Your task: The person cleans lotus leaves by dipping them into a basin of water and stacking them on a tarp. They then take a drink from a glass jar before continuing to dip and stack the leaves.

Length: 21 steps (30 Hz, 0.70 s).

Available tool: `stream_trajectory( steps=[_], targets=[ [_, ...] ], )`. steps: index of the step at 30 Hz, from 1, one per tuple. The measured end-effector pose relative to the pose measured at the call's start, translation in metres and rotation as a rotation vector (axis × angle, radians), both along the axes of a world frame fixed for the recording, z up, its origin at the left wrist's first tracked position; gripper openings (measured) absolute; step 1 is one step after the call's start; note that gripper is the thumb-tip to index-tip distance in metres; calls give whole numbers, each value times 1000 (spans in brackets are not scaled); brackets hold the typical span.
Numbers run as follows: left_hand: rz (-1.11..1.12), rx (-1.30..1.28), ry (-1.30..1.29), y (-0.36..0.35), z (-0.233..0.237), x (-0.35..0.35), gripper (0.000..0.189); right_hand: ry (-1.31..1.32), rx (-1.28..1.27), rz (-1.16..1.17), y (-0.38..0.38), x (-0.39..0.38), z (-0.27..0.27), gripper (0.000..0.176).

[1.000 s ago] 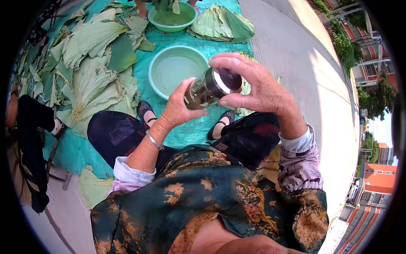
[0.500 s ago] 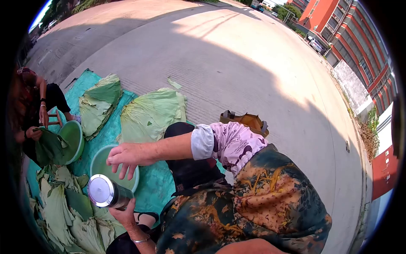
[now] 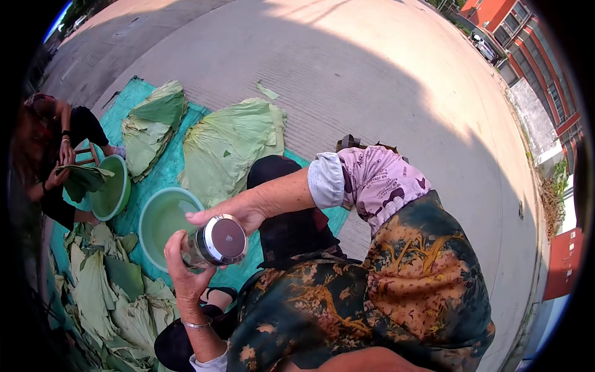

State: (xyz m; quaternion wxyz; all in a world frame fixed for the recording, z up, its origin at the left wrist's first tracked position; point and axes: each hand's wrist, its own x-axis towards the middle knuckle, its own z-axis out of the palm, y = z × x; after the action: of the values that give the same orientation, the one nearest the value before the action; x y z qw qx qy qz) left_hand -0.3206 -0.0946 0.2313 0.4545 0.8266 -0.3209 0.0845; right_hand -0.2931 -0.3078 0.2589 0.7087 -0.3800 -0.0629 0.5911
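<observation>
A glass jar (image 3: 197, 250) with a shiny metal lid (image 3: 227, 239) is held in front of the seated person's chest, above the edge of a pale green basin (image 3: 147, 214). It is tipped on its side, so that the lid faces the camera. The jar is clasped from below by the left hand (image 3: 181, 273), whose fingers are wrapped closed around the glass; a bangle (image 3: 197, 323) is worn at that wrist. The right hand (image 3: 230, 208) is laid over the lid's upper rim; whether the lid is pinched or merely touched cannot be told, since the fingertips are hidden behind it. The step in hand is judged to be work at the lid, and any turn of it would call for the jar to be kept firm in the left hand. Around the basin a teal tarp (image 3: 166, 177) is spread on the pavement (image 3: 372, 80), with folded lotus leaves (image 3: 229, 146) stacked beyond and loose leaves (image 3: 102, 291) heaped nearer. At the left, a leaf (image 3: 83, 177) is held over a second basin (image 3: 118, 192) by another person (image 3: 59, 139).
</observation>
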Motion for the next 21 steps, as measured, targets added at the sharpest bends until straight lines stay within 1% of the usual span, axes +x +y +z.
stream_trajectory(
  steps=[1,2,4,7,9,10,11,12,14,15,16,17,19,21],
  targets=[
    [-9,24,-15,-4,4,3,81,-2,11,8,-2,2,-2,79],
    [-25,35,-44,-3,-6,6,81,-18,9,6,-7,1,-11,79],
    [-75,71,-87,-13,8,18,80,-4,-22,-163,-34,-1,3,77],
    [-170,142,-179,-26,33,43,80,68,27,-319,-30,6,8,76],
    [-202,209,-189,-40,52,60,79,-9,120,-268,-43,9,36,65],
    [-237,216,-196,-47,62,70,79,-25,102,-377,-47,14,41,59],
    [-269,227,-211,-55,71,80,79,4,112,-386,-56,16,51,54],
    [-279,247,-233,-63,76,90,78,-6,76,-460,-63,17,60,51],
    [-304,266,-322,-81,84,110,81,-98,104,-543,-77,24,62,51],
    [-281,296,-368,-91,87,117,83,-139,50,-610,-84,22,71,52],
    [-271,268,-438,-101,85,126,84,-77,88,-643,-93,27,69,52],
    [-250,209,-478,-109,86,131,82,-105,40,-697,-105,33,66,52],
    [-234,84,-429,-121,88,130,82,-239,83,-742,-135,48,52,50],
    [-229,48,-272,-116,78,128,80,-86,345,-748,-176,60,38,46]
  ],
)
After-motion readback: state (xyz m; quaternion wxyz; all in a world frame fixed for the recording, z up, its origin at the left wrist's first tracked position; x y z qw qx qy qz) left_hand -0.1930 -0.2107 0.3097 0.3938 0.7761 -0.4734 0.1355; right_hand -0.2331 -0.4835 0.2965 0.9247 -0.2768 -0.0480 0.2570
